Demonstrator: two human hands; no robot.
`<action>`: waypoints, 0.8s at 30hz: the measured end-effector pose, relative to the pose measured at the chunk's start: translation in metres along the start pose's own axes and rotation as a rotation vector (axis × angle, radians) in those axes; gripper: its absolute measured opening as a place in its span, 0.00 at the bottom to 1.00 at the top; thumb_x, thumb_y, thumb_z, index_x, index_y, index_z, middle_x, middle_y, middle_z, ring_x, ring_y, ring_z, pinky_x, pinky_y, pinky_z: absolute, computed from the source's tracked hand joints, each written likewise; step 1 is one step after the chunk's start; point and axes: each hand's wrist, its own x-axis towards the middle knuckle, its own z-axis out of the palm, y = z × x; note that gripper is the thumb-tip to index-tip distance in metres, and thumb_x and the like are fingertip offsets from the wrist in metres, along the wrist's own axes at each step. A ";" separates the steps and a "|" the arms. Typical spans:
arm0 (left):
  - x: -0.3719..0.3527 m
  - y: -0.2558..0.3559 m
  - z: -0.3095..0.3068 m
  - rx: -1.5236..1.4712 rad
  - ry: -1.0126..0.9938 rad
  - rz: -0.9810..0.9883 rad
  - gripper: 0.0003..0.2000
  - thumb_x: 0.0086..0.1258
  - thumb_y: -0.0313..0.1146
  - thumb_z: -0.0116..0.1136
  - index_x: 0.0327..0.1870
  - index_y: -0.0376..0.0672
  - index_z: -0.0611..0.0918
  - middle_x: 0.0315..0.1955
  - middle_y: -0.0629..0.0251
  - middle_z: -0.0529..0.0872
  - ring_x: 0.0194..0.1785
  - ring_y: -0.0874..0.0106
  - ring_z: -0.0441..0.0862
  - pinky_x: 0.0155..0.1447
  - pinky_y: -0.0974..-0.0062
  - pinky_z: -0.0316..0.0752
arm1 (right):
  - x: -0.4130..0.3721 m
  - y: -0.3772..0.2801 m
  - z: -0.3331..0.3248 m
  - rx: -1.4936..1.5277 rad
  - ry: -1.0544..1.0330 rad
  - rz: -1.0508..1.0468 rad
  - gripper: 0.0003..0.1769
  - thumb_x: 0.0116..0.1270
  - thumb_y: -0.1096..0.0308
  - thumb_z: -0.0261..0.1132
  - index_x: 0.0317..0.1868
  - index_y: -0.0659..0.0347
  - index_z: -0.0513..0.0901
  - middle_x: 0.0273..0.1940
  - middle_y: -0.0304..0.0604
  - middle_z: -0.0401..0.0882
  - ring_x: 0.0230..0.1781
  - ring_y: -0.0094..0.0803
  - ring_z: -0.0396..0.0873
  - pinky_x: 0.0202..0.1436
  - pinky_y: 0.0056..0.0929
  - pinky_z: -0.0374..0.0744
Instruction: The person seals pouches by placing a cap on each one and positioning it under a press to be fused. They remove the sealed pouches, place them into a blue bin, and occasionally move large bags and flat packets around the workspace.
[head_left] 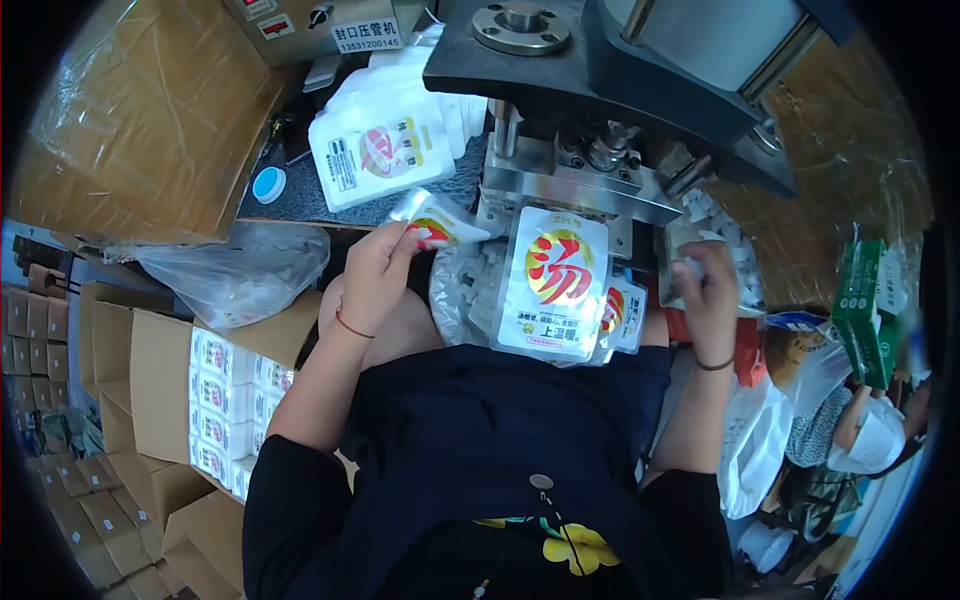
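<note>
Front-left of the press (575, 192), my left hand (378, 265) pinches a pouch (440, 222); front-right, my right hand (710, 285) curls — can't tell around what. Loading, I guess — next needs lining up.

1. One head cam, on the wearer; looks forward and steeply down.
2. Wide lens: edges curve, corners go black.
3. Wearer's torso (500, 420) fills 6 o'clock, close up.
4. Left hand (378, 265) at 10, right hand (710, 275) at 3, both near.
5. Press (650, 90) at 1, just beyond hands, top cropped.
6. Stacked cartons (105, 515) at 8, farther off.
</note>
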 end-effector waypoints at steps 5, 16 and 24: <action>-0.019 0.030 0.042 -0.274 -0.273 -0.072 0.09 0.69 0.32 0.71 0.42 0.35 0.89 0.26 0.67 0.86 0.30 0.84 0.78 0.35 0.79 0.74 | 0.004 -0.051 0.028 0.391 -0.203 -0.063 0.14 0.77 0.62 0.61 0.46 0.69 0.82 0.38 0.54 0.80 0.41 0.49 0.81 0.47 0.37 0.77; -0.045 0.073 0.102 -0.781 -0.771 -0.378 0.16 0.80 0.38 0.62 0.55 0.33 0.86 0.43 0.65 0.91 0.46 0.81 0.84 0.53 0.77 0.80 | 0.018 -0.063 0.022 0.167 -0.384 -0.241 0.07 0.73 0.68 0.64 0.42 0.64 0.82 0.36 0.48 0.81 0.40 0.47 0.79 0.48 0.41 0.77; -0.040 0.072 0.109 -0.925 -0.926 -0.498 0.17 0.80 0.33 0.61 0.63 0.32 0.82 0.54 0.61 0.89 0.56 0.76 0.84 0.64 0.74 0.78 | 0.019 -0.041 0.011 0.299 -0.498 -0.126 0.11 0.74 0.68 0.64 0.51 0.65 0.85 0.38 0.50 0.83 0.39 0.46 0.81 0.45 0.38 0.78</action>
